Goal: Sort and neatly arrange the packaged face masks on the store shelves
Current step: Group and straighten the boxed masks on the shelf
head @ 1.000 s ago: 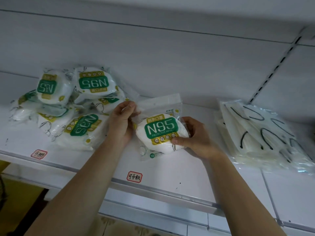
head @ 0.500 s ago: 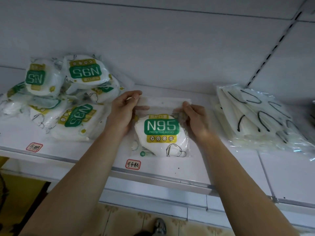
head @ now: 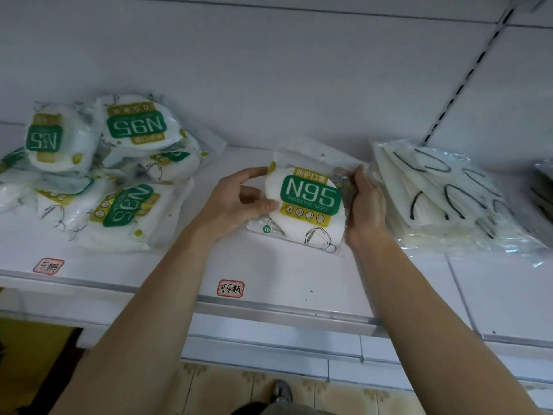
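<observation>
My left hand (head: 236, 202) grips the left edge of a clear plastic packet of white masks with a green N95 label (head: 308, 205), thumb lying on its front near the label and fingers curled behind the upper corner. My right hand (head: 363, 205) presses against the packet's right edge, fingers reaching up along the crinkled plastic with the tips curled over its upper corner, so the packet is held between both hands. Its lower edge rests on the white metal shelf (head: 287, 274), the label upright and facing me, the top leaning back toward the white rear panel (head: 269, 70).

Just right of my right hand lies a flat stack of clear-bagged white masks with black ear loops (head: 443, 199). Well to the left sits a loose heap of the same green-labelled N95 packets (head: 98, 175), turned at various angles. Two red-bordered handwritten stickers mark the shelf front, one below the packet (head: 230, 289) and one under the heap (head: 48, 266).
</observation>
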Demonstrator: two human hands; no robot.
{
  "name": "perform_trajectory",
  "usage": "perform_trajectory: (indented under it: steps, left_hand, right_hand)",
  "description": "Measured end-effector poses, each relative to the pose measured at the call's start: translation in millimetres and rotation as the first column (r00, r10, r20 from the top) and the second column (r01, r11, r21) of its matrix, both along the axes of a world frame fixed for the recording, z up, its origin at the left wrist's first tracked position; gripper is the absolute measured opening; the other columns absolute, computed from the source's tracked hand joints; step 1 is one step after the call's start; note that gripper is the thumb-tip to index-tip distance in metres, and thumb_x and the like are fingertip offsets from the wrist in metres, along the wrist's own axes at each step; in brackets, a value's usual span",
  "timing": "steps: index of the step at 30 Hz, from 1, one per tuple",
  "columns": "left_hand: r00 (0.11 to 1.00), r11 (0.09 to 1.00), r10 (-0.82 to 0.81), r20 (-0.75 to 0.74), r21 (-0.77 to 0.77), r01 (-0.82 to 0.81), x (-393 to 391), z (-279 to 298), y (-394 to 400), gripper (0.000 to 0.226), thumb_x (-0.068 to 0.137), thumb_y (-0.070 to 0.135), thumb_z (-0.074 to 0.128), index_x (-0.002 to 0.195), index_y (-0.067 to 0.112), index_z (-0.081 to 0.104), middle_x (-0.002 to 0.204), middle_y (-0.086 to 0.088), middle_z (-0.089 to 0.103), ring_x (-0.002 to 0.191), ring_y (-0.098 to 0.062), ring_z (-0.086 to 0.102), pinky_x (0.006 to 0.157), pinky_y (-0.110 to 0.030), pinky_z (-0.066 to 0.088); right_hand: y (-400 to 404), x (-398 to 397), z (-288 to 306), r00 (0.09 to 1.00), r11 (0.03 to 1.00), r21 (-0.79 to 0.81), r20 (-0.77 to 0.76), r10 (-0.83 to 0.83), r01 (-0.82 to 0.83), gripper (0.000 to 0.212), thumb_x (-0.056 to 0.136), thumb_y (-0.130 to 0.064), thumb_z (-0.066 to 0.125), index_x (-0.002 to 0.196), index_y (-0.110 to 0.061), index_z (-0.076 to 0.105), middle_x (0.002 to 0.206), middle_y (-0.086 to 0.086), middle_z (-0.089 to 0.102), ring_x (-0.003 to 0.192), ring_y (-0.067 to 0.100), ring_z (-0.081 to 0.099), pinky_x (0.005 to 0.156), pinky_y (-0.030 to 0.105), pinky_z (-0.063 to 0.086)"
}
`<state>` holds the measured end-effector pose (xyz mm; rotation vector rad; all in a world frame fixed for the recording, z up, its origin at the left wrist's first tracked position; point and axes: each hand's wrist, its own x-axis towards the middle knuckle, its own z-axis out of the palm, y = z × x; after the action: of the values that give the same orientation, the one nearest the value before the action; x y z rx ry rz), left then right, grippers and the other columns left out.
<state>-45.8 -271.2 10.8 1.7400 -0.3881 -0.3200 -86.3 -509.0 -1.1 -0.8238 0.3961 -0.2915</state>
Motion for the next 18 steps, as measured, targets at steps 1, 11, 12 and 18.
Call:
perform_trajectory:
  steps: [1, 11, 12, 18]
  left_hand:
    - [1.0, 1.0, -0.024, -0.02, -0.008, 0.024, 0, 0, 1, 0.07, 0.073, 0.017, 0.089, 0.136, 0.023, 0.06, 0.087, -0.009, 0.078, 0.074, -0.015, 0.074, 0.067, -0.02, 0.054]
    - [0.996, 0.976, 0.052, -0.072, -0.208, -0.066, 9, -3, 9, 0.068, 0.062, 0.006, 0.087, 0.124, 0.024, 0.067, 0.095, -0.011, 0.077, 0.088, -0.021, 0.074, 0.08, -0.032, 0.061]
    - [0.995, 0.969, 0.066, -0.08, -0.232, -0.083, 9, -4, 10, 0.065, 0.063, 0.008, 0.085, 0.124, 0.024, 0.068, 0.096, -0.011, 0.077, 0.089, -0.022, 0.074, 0.081, -0.032, 0.061]
    - [0.985, 0.957, 0.162, -0.053, -0.236, -0.17, 10, -7, 10, 0.055, 0.08, -0.004, 0.08, 0.129, 0.018, 0.066, 0.108, -0.01, 0.078, 0.102, -0.022, 0.072, 0.091, -0.033, 0.058]
  right_hand:
    - [-1, 0, -1, 1.0, 1.0, 0.014, -0.013, 0.013, -0.013, 0.036, 0.108, -0.029, 0.048, 0.088, -0.004, 0.065, 0.078, 0.012, 0.072, 0.07, 0.026, 0.072, 0.069, 0.036, 0.059]
    - [-14, 6, 42, 0.912, 0.872, -0.275, -0.066, 0.404, -0.406, 0.044, 0.101, -0.033, 0.06, 0.13, 0.0, 0.059, 0.128, 0.024, 0.068, 0.122, 0.043, 0.064, 0.106, 0.058, 0.049]
    - [-11, 1, 43, 0.878, 0.823, -0.317, -0.076, 0.472, -0.47, 0.043, 0.097, -0.02, 0.066, 0.133, 0.001, 0.055, 0.128, 0.024, 0.068, 0.12, 0.043, 0.065, 0.103, 0.058, 0.052]
    - [-13, 6, 27, 0.894, 0.821, -0.382, -0.032, 0.446, -0.424, 0.055, 0.085, 0.015, 0.065, 0.137, 0.003, 0.051, 0.128, 0.023, 0.068, 0.118, 0.042, 0.067, 0.095, 0.054, 0.057]
